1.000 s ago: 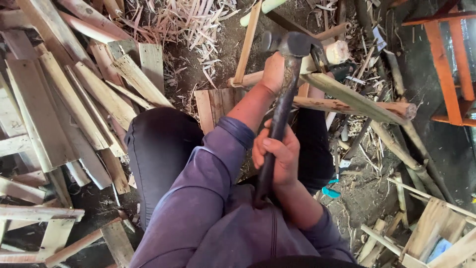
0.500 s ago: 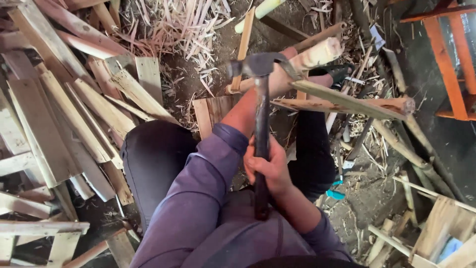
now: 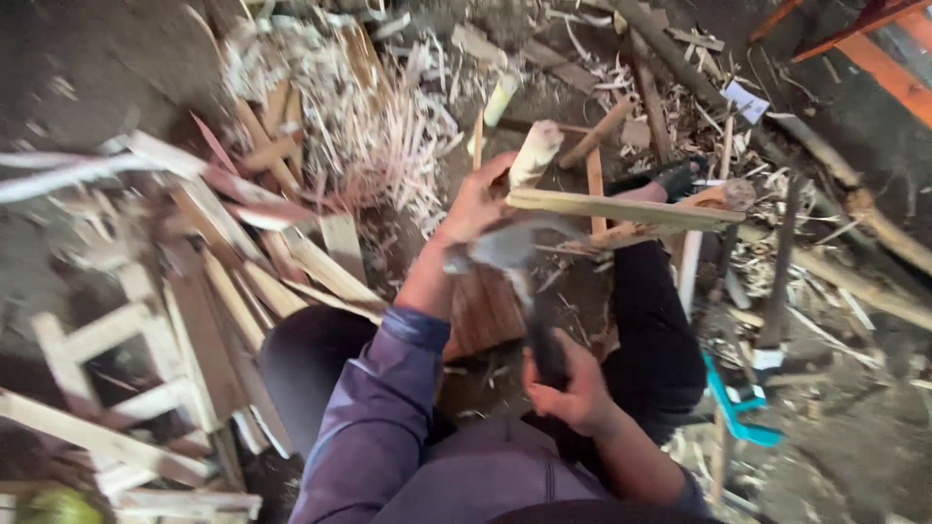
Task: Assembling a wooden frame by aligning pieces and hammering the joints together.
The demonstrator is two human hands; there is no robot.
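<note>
Dirt floor lies under everything, strewn with pale wood shavings and split wooden slats, with an orange frame at the far right edge.

From my remote view, the step in hand looks like hewing: a stick is being trimmed over a wooden block that stands between the person's knees.

Right hand: grip closed around the dark handle of the hatchet. The tool's grey head is blurred, up and forward of that grip, just beside the other hand. Right forearm runs back toward the body, elbow bent, wrist cocked.

Left hand: grip wrapped on the lower part of the pale stick, which rises tilted up and away from that grip, its cut end uppermost. Left arm in a purple sleeve is stretched forward over the block.

A long flat lath lies crosswise just right of the left grip, resting on other sticks.

My judgement: the next stroke calls for the head landing on the stick clear of the holding fingers, which sit close to the blade's path.
</note>
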